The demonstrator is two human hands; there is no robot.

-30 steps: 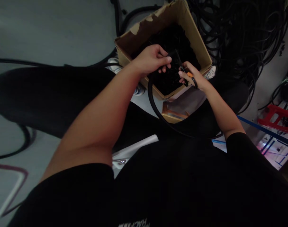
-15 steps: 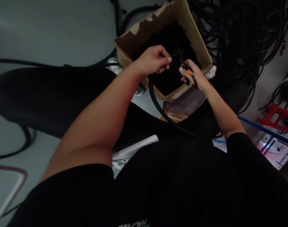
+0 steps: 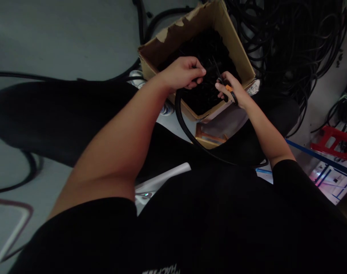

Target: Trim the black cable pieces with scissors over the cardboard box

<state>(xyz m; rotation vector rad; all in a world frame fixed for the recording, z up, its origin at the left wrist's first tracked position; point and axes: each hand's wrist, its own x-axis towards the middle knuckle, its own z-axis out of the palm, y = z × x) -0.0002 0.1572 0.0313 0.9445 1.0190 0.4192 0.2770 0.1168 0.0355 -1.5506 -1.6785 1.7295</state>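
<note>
Left hand clamped on stiff, springy black cable, best held close to its end; right hand pinching orange-handled scissors; hands close together above cardboard box, cable looping down past box corner.

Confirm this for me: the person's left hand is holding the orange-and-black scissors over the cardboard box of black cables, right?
Not quite: the head view shows the scissors in the right hand, not the left. The left hand holds a thick black cable. The rest stands: the scissors are over the cardboard box of black cables.
</note>
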